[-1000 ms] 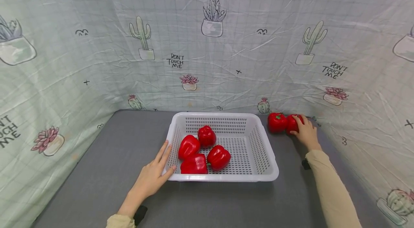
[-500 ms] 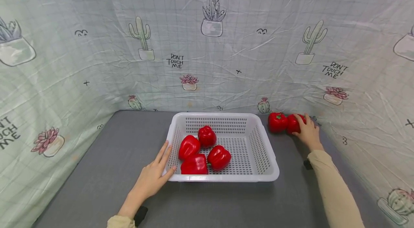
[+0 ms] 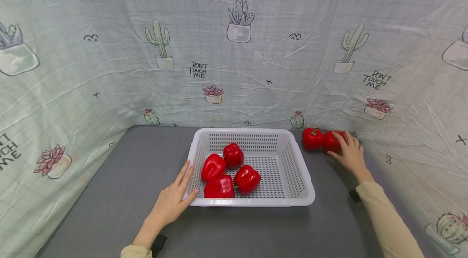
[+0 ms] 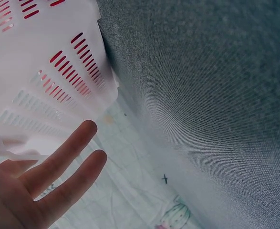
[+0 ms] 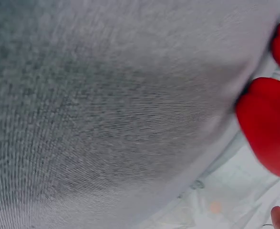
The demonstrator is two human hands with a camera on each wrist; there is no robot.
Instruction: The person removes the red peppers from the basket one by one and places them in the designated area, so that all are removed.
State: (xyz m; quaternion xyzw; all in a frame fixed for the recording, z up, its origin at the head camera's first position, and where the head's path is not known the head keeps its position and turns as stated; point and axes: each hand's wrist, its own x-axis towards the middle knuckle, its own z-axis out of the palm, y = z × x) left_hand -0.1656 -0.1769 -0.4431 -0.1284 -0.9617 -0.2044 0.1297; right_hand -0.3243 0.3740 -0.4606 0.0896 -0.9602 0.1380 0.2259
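Observation:
My left hand [image 3: 170, 201] rests with spread, straight fingers on the left rim of a white perforated plastic basket [image 3: 256, 201]. In the left wrist view two fingers [image 4: 58, 160] reach past the basket's slotted wall [image 4: 15, 71]. Several red bell peppers [image 3: 213, 167] lie in the left half of the basket. At the back right, my right hand [image 3: 352, 156] is beside a red bell pepper [image 3: 329, 143], its fingers spread. A fingertip [image 5: 278, 217] shows apart from that pepper [image 5: 268, 124] in the right wrist view. Another bell pepper [image 3: 312, 139] sits against its left side.
A grey cloth-like surface [image 3: 146, 168] lies under everything. Behind and at both sides hangs a pale sheet [image 3: 204, 6] printed with cacti, close behind the two peppers outside the basket.
My right hand has drawn slightly back and to the right from the outer pepper, its fingers loosening from it. The left hand and the basket have stayed in place.

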